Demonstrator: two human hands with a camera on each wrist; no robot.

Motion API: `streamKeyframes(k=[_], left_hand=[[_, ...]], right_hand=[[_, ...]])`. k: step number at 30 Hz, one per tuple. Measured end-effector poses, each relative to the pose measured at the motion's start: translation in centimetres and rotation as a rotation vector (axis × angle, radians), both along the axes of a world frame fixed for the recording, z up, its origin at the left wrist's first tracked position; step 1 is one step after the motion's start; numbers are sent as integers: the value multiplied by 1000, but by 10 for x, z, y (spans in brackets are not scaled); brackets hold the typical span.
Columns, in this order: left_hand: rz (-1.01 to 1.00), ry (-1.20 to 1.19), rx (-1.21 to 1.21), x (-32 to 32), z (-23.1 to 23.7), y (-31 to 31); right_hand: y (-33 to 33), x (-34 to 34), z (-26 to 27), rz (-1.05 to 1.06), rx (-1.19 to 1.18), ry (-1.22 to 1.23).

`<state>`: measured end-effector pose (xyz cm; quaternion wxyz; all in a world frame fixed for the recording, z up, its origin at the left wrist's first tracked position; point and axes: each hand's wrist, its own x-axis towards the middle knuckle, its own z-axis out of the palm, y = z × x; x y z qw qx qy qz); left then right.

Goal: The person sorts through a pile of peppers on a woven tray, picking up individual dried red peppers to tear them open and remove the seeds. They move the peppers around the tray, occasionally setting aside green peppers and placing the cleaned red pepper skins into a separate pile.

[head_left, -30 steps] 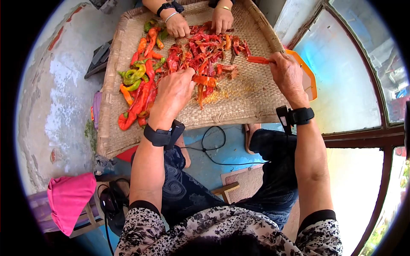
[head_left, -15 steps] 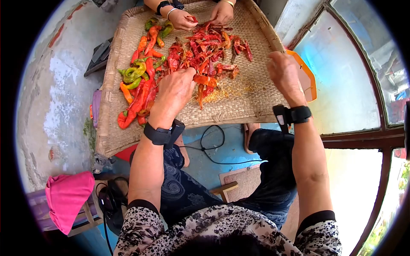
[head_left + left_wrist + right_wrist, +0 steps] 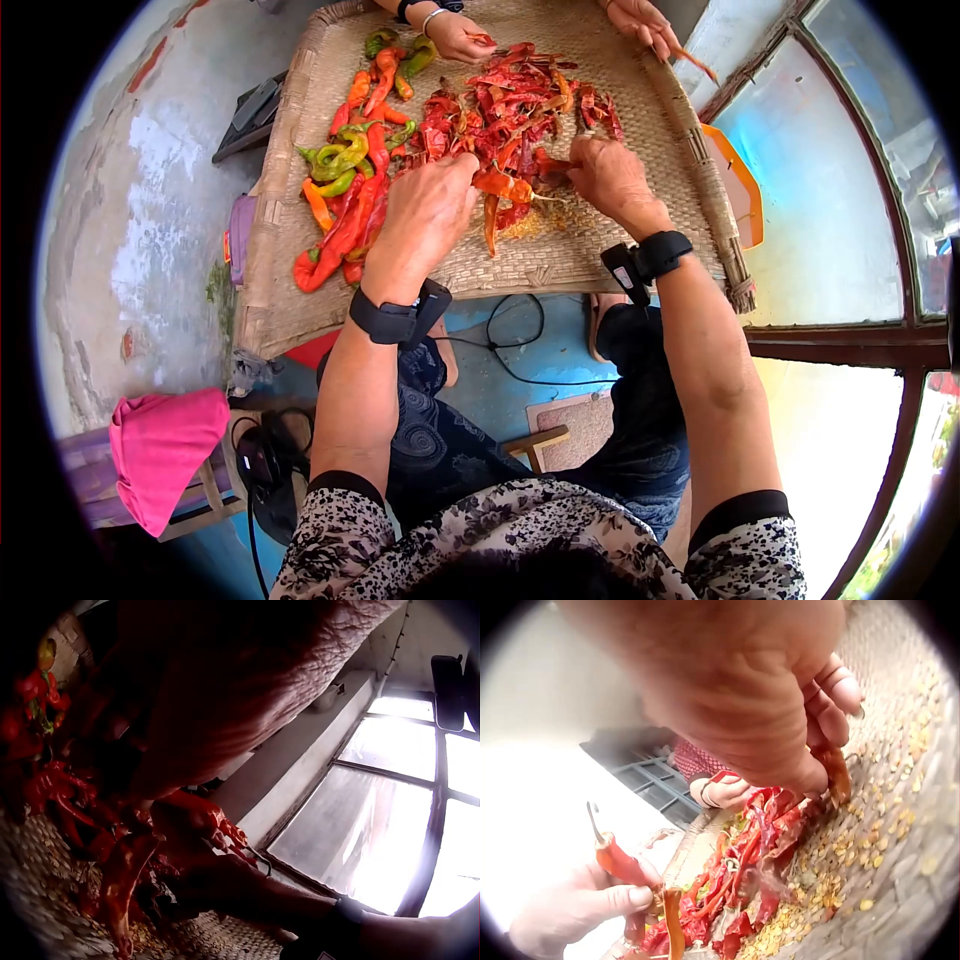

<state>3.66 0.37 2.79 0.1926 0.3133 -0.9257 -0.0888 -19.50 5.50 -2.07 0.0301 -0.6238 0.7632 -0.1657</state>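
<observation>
The left hand (image 3: 425,215) grips an orange-red pepper (image 3: 505,186) above the woven tray (image 3: 650,262); in the right wrist view its thumb presses on that pepper (image 3: 617,861), whose thin stem points up. Just right of it, the right hand (image 3: 612,182) pinches a darker red pepper (image 3: 552,164), seen as a brownish-orange piece (image 3: 835,776) under its fingertips in the right wrist view. Beyond both hands lies a heap of dried, split red peppers (image 3: 520,100). Whole red peppers (image 3: 345,235) and green ones (image 3: 340,160) lie along the tray's left side.
Across the tray, another person's hand (image 3: 458,36) holds a red piece, and their other hand (image 3: 645,22) holds a thin pepper past the right edge. Yellow seeds (image 3: 540,222) lie on the weave. An orange-rimmed container (image 3: 745,190) stands right of the tray, near the window.
The right hand has come in from the tray's right edge, where it held a red pepper a second ago, and now pinches another. The other person's hand has moved out to the right. The view has shifted slightly.
</observation>
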Motion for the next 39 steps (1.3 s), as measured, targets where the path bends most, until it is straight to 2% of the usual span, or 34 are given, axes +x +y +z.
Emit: streamKeyframes(k=[2,4,5,6,7,8,12,16,18,20,22,24,28,30,32,34,38,39], left_hand=[[16,-11,2,3,1,0],[31,-18,5,5,3,1],[29,-22,8,6,3,2],[27,-26,11,7,4,2],[30,-16,14,8,4,3],[40,-29,28,8,3,3],[46,-34,0,10,-3,0],[60,-79,21,8,0,1],[76,-131,25,5,2,2],[65,-106,22,5,-1,2],[54,-83,19,5,-3,0],[51,-60,22,5,-3,-1],[62,-76,18,5,-2,-2],[66,-49,30,6,-1,-2],[71,-60,29,8,1,-2],[76,-67,30,8,1,-3],[85,-96,32,8,2,0],[87,-108,34,8,3,1]], right_hand=[[4,-11,5,6,-115,-25],[14,-25,21,-80,-127,-83],[21,-37,23,-43,-307,-97],[28,-49,28,-66,-381,-60],[46,-67,37,-207,-508,-84],[57,-76,43,-290,-494,-72],[84,-101,39,-623,-417,326],[75,-89,33,-514,-513,406],[54,-92,11,-64,-441,143],[33,-57,2,175,-373,2],[24,-17,9,196,-144,-12],[14,1,4,280,-95,36],[-2,17,-11,214,-10,103],[1,18,-1,223,-33,122],[10,17,17,141,8,36],[17,-2,16,172,-35,110],[42,-45,35,-116,-406,104],[50,-59,38,-220,-424,96]])
